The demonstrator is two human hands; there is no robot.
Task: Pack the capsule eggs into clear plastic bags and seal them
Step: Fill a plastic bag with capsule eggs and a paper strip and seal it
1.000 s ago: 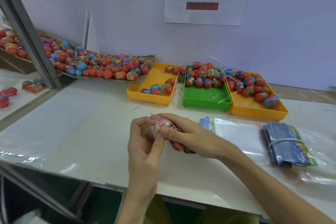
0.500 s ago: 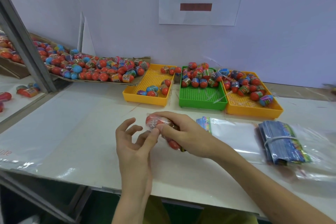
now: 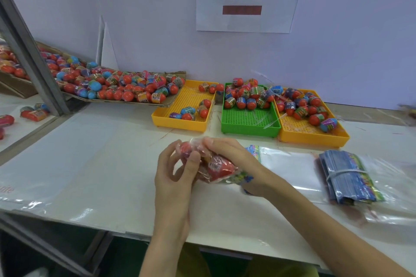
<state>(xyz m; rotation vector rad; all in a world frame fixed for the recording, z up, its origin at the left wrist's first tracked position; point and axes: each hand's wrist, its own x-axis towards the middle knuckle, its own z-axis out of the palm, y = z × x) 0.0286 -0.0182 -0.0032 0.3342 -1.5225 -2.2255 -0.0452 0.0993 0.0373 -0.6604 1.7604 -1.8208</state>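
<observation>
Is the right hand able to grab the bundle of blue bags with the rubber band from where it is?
Probably yes, but not right away. The bundle lies in the open on the table, on that hand's side, with nothing across the way. But the right hand is busy holding the filled bag, so it must let go first.
</observation>
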